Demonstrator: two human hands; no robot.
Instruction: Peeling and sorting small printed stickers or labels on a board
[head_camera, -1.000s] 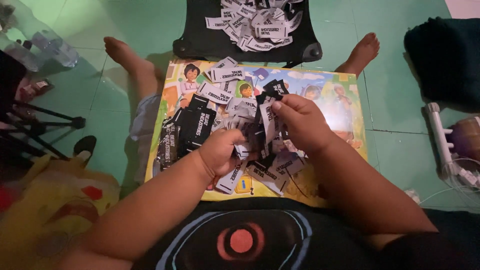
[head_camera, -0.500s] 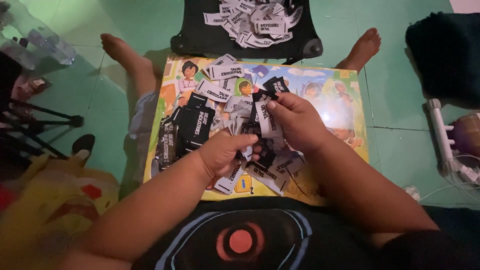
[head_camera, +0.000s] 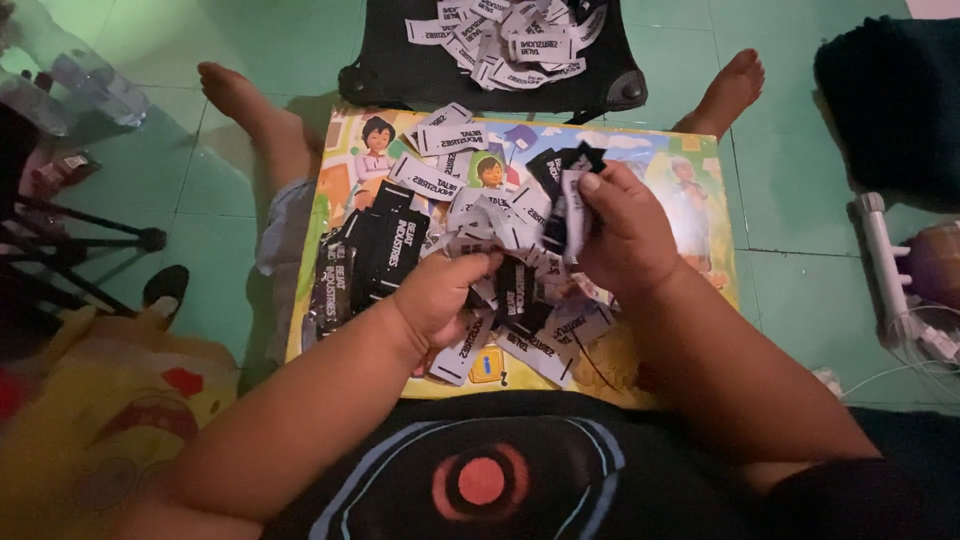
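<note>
Hands (head_camera: 540, 265) among fabric labels (head_camera: 500, 230) on cartoon board (head_camera: 680, 170).

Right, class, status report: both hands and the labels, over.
Left hand resting on loose labels. Right hand pinching small label bundle. Nothing blocking.

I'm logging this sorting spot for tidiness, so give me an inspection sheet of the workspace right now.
Surface: colourful cartoon board lying on a green tiled floor.
Job's things: loose pile of small fabric labels on the board; black stack at its left.
Clutter: black tray of more labels beyond the board.
Grippers: left hand rests in the pile; right hand pinches a few black and white labels.
Cables: white cord at right.
Surroundings: bare feet, yellow cushion, tripod legs.
</note>
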